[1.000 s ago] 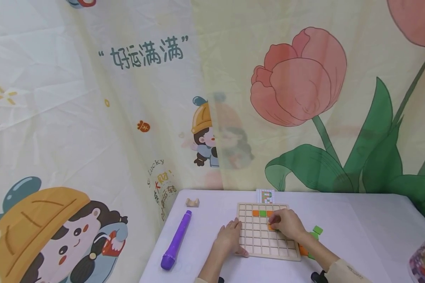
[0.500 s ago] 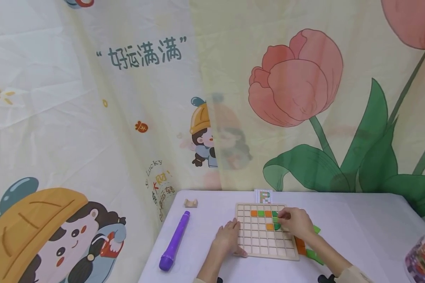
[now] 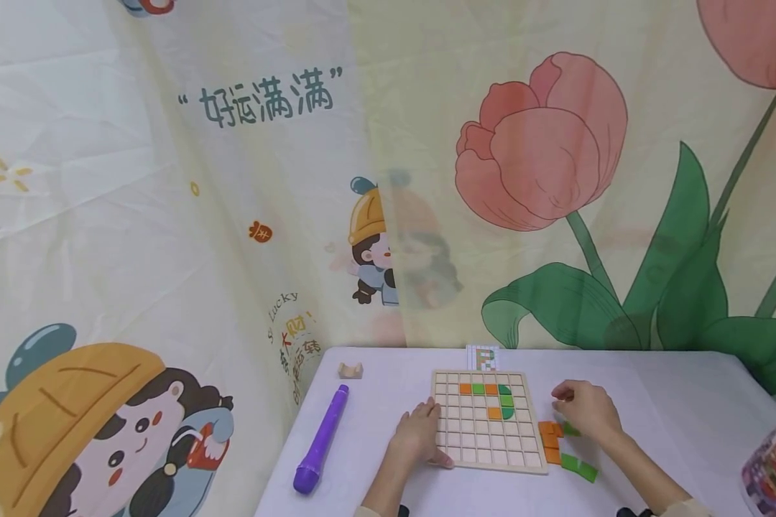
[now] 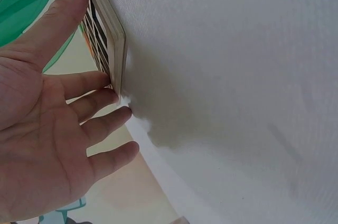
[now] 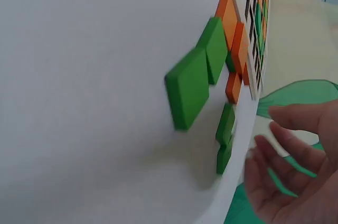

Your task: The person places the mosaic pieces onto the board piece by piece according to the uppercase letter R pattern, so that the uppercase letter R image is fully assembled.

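A wooden grid board (image 3: 465, 438) lies on the white table. Orange tiles (image 3: 465, 388) and green tiles (image 3: 506, 401) sit in its upper cells, forming a hooked shape; two of the green ones have rounded corners. My left hand (image 3: 417, 434) rests at the board's left side, fingers extended along its edge, as the left wrist view (image 4: 58, 113) also shows. Right of the board lie loose orange tiles (image 3: 552, 449) and loose green tiles (image 5: 188, 89). Above them hovers my right hand (image 3: 588, 409), fingers loosely bent, with nothing between thumb and fingertips in the right wrist view.
Behind the board lies a small pattern card (image 3: 486, 357). To the left are a purple microphone-shaped stick (image 3: 322, 439) and a small notched wooden block (image 3: 350, 370). A container with a colourful print (image 3: 772, 463) stands at the far right. A printed curtain (image 3: 420, 143) hangs behind the table.
My right hand worked over the board's green tiles, then withdrew right to above the loose ones. A rounded green tile at the hook's upper right is now uncovered. My left hand stayed put.
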Demonstrator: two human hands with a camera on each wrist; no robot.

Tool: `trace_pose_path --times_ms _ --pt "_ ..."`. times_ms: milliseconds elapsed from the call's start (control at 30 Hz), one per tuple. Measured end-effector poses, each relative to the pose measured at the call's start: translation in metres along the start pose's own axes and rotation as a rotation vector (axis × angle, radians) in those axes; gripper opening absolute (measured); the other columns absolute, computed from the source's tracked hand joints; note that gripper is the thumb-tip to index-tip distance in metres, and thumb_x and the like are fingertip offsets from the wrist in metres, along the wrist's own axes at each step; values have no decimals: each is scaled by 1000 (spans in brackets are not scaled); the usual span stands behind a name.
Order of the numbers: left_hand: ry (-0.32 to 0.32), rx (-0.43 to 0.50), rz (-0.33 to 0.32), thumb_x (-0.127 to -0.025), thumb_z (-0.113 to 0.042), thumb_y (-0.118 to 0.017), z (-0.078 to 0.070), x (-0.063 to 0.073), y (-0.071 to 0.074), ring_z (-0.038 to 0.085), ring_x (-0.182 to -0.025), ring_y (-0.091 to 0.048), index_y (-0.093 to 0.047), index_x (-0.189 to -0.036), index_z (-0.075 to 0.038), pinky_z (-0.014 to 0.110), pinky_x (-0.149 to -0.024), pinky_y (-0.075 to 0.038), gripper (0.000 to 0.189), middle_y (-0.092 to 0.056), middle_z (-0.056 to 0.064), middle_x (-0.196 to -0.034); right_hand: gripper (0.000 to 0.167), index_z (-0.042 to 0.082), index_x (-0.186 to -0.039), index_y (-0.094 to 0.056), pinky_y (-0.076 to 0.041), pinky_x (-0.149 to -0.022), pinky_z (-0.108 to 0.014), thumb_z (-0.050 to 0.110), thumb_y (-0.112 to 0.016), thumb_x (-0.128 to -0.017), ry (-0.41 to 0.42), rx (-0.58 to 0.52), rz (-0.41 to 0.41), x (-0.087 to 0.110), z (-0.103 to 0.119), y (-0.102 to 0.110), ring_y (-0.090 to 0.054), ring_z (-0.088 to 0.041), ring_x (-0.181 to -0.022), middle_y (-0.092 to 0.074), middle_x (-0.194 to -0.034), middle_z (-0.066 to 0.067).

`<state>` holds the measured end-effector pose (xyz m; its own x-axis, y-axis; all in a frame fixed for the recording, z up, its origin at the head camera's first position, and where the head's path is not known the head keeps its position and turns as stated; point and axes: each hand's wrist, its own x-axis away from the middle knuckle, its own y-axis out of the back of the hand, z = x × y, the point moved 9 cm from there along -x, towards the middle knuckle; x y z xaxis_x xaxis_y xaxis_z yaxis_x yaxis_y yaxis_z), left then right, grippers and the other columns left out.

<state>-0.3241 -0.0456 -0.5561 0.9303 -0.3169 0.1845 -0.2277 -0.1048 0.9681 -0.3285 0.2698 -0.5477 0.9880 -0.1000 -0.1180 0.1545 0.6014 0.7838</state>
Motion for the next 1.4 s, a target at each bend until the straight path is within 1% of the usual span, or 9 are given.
trace_pose_path --times_ms 200,400,500,633,767,933,1133,1267,1400 --pt "-5 -11 -14 -57 -52 -95 1 -1 0 33 -149 -43 -49 -153 -2 55 -120 -39 118 -46 16 -161 30 -7 -106 -71 -57 -73 -51 12 -79 -84 -59 92 116 -2 -28 2 -63 -30 -85 -69 -93 -14" --pt "4 -25 -1 -59 -53 -94 3 -1 0 32 -150 -41 -47 -154 -3 54 -121 -37 118 -44 15 -162 21 -1 -101 -73 -54 -64 -41 7 -75 -82 -65 98 146 -1 -34 1 -60 -25 -79 -66 -86 -7" --pt "2 -12 -2 -59 -51 -95 2 -1 0 33 -150 -42 -48 -154 -2 55 -121 -37 117 -44 15 -162 22 -1 -103 -74 -50 -59 -36 6 -76 -82 -70 94 138 1 -32 2 -58 -23 -74 -64 -81 -5" --pt "6 -7 1 -59 -50 -96 1 -1 0 32 -150 -41 -48 -154 -2 55 -121 -37 117 -44 15 -162 29 -6 -106 -71 -48 -57 -34 4 -78 -80 -63 80 117 3 -27 5 -56 -22 -71 -63 -77 -5" --pt "4 -18 9 -59 -51 -96 0 -1 -1 31 -150 -41 -48 -154 -3 54 -121 -37 117 -44 14 -162 23 -5 -101 -72 -48 -58 -34 1 -78 -79 -57 71 77 3 -25 8 -56 -22 -71 -63 -76 -4" --pt "0 -23 6 -59 -52 -96 0 -1 -2 31 -149 -42 -48 -154 -4 54 -120 -38 117 -45 13 -162 18 0 -97 -76 -49 -60 -34 2 -79 -80 -6 22 -1 0 -17 10 -62 -21 -73 -69 -79 -1" --pt "-3 -18 -1 -59 -52 -95 2 -2 -1 32 -150 -42 -47 -155 -4 54 -120 -38 118 -44 14 -162 14 3 -98 -77 -58 -67 -34 0 -81 -85 48 -89 21 -9 5 -3 -71 -21 -79 -75 -84 -1" --pt "-2 -15 -7 -58 -52 -95 3 -3 -1 32 -149 -42 -48 -154 -3 55 -120 -38 118 -44 14 -162 14 2 -102 -77 -63 -72 -34 0 -80 -88 82 -120 44 -13 22 -12 -73 -22 -82 -77 -87 -3" --pt "0 -10 -5 -57 -53 -95 3 -3 -3 32 -150 -42 -48 -154 -4 55 -120 -38 119 -44 14 -162 17 1 -108 -77 -65 -77 -36 0 -78 -91 109 -149 66 -16 34 -21 -74 -24 -87 -77 -92 -5"
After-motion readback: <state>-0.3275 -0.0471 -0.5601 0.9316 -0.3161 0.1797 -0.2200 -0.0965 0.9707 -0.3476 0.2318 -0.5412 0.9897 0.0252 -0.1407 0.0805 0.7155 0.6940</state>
